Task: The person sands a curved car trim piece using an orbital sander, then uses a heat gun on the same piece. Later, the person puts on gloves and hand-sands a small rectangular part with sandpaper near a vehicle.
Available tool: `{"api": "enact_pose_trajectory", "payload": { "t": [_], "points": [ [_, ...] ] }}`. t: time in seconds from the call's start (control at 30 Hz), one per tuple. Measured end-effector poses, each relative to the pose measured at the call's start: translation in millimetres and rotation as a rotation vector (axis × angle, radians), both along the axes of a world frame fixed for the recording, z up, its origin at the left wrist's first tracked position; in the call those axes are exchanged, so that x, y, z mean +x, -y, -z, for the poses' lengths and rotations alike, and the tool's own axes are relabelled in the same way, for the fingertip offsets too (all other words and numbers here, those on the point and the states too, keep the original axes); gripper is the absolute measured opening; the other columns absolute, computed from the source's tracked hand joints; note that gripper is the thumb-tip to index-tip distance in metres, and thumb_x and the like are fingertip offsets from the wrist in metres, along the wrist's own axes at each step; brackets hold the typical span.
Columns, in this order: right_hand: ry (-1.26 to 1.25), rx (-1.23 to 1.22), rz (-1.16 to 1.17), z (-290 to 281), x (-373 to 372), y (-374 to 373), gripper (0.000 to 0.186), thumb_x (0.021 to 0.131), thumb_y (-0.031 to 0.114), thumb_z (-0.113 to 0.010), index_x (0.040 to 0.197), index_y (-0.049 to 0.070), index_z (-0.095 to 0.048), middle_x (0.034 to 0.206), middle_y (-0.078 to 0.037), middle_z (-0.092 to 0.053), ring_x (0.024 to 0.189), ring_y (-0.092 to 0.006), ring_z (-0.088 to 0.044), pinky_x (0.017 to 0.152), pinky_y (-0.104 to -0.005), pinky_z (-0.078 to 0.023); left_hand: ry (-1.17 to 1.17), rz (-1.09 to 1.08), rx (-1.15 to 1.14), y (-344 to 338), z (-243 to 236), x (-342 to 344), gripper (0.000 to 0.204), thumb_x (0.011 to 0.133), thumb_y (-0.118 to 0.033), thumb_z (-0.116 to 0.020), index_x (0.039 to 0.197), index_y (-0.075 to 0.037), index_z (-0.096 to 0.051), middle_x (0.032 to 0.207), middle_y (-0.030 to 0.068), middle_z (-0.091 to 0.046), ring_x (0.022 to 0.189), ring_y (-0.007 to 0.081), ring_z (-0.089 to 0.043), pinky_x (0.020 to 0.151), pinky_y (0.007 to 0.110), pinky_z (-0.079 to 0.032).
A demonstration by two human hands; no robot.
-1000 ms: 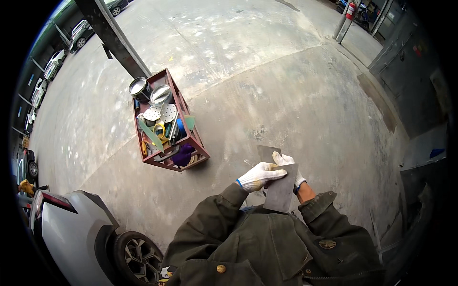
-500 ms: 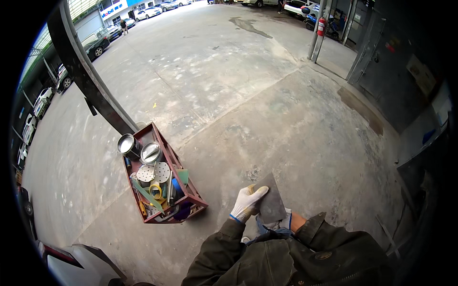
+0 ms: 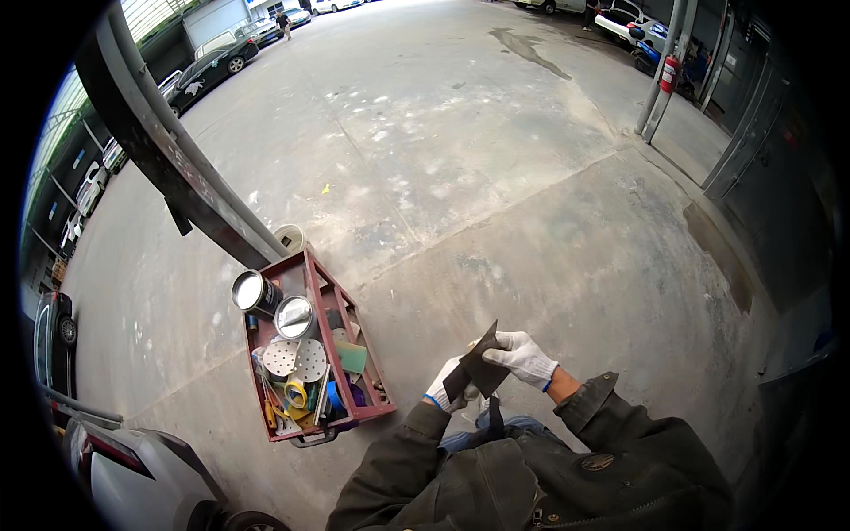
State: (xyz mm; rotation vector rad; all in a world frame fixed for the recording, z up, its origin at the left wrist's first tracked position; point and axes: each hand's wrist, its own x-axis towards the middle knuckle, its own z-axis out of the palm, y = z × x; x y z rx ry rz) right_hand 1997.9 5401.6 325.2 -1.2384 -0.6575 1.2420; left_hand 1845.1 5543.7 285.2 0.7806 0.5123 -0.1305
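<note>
A dark grey sheet, apparently sandpaper, is held up in front of my body, bent or partly split into two angled flaps; which of these I cannot tell. My left hand, in a white knit glove with a blue cuff edge, grips its left side, fingers partly hidden behind it. On the opposite side my right hand, gloved the same way, pinches the sheet between thumb and fingers. Left of my hands stands a dark red cart. It carries perforated sanding discs, a yellow tape roll and a green pad.
Two cans, one dark with a pale top, stand on the cart beside a steel column. A silver car is at the lower left. A fire extinguisher hangs on a far post. Parked cars and a person are far off.
The sheet was flat and raised, with my right hand mostly behind it; now it is bent or split and my right hand grips its right side. My view has swung left.
</note>
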Motion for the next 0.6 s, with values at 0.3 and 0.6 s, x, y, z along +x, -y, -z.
{"api": "enact_pose_trajectory", "payload": {
  "t": [0.3, 0.6],
  "points": [
    [0.121, -0.141, -0.109, 24.5, 25.7, -154.5, 0.032, 0.095, 0.027, -0.07, 0.107, -0.003, -0.069, 0.092, -0.004, -0.071, 0.08, -0.0068, -0.061, 0.071, -0.0258, -0.051, 0.026, -0.739, 0.09, -77.2, -2.7, -46.7, 0.053, 0.1, -0.042, -0.06, 0.127, 0.004, -0.057, 0.102, 0.0122, -0.07, 0.078, 0.0161, -0.069, 0.066, 0.026, -0.055],
    [0.513, -0.196, -0.764, 22.1, -8.5, -293.3, 0.043, 0.092, 0.042, -0.07, 0.089, -0.001, -0.065, 0.073, -0.003, -0.057, 0.072, -0.0092, -0.047, 0.068, -0.0311, -0.045, -0.191, -1.37, 0.24, -191.7, 13.4, -85.9, 0.021, 0.093, -0.019, -0.073, 0.098, -0.003, -0.06, 0.093, 0.0073, -0.067, 0.074, 0.0113, -0.064, 0.057, 0.025, -0.051]
  ]
}}
